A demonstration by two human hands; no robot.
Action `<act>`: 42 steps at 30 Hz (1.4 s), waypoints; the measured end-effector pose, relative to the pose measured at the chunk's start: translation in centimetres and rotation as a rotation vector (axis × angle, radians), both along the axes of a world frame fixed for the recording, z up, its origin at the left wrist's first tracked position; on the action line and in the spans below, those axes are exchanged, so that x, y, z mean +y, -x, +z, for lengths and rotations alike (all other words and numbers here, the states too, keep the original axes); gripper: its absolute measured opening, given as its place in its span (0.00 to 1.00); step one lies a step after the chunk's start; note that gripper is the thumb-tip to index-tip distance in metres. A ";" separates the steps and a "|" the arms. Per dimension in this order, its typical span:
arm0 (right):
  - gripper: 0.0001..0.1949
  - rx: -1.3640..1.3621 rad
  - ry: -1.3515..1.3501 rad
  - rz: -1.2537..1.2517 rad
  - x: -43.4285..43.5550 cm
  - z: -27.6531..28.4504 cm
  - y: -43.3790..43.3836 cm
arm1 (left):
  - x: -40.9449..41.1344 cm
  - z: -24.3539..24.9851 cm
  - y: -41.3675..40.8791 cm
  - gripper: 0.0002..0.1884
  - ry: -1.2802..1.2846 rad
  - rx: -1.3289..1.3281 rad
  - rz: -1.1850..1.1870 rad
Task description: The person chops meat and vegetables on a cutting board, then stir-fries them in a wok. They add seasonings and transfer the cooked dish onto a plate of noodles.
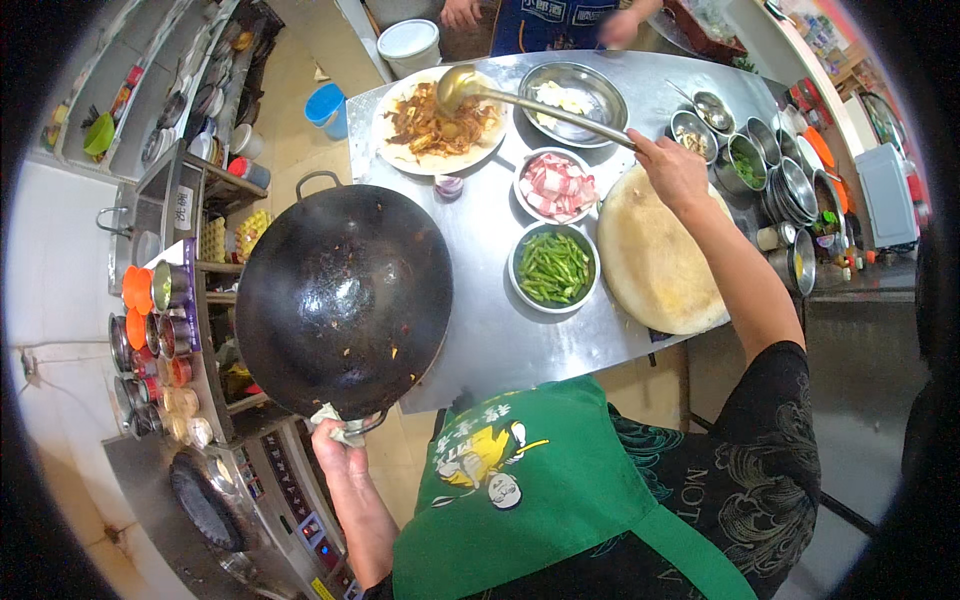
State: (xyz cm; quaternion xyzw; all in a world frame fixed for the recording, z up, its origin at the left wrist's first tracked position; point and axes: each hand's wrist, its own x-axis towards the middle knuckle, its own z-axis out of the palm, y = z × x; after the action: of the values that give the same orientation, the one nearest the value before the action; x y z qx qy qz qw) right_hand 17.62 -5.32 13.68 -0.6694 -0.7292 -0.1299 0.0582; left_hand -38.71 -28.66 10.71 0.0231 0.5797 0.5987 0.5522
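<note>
My left hand [339, 447] grips the near loop handle of a large black wok [345, 300] through a crumpled pale cloth [328, 417]. Only small food scraps and an oily sheen show inside the wok. In my right hand [673, 171] is the long handle of a metal ladle [555, 112]. Its bowl hangs over a plate [388, 154] heaped with browned, saucy food [427, 124]. Between my arms stand a bowl of sliced raw fatty meat [556, 187] and a bowl of cut green vegetable pieces [553, 268]. A purple onion or shallot [448, 187] lies beside the plate.
A round chopping block [660, 262] sits under my right forearm on the steel table [472, 300]. Beyond is a steel bowl [600, 112] with pale pieces. Several metal bowls [742, 161] crowd the right. A person in a dark apron [547, 30] stands opposite. A stove [247, 510] is at lower left.
</note>
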 end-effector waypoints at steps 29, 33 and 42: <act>0.20 0.535 0.399 -0.107 -1.7 -2.6 6.4 | -4.3 -2.9 -0.7 0.23 -0.035 -0.107 -0.118; 0.18 0.613 0.414 -0.092 -2.4 -1.1 7.4 | -5.0 -3.4 -0.2 0.23 -0.037 -0.111 -0.109; 0.17 0.920 0.512 -0.098 -5.5 -0.2 9.4 | -4.8 -3.3 -0.4 0.26 -0.052 -0.106 -0.135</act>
State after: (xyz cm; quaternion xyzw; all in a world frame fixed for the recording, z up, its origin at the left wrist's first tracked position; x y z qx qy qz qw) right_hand 8.21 -10.86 13.49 -0.6833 -0.6045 0.3571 0.2006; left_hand -38.31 -33.45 7.45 0.0448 0.5309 0.5755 0.6204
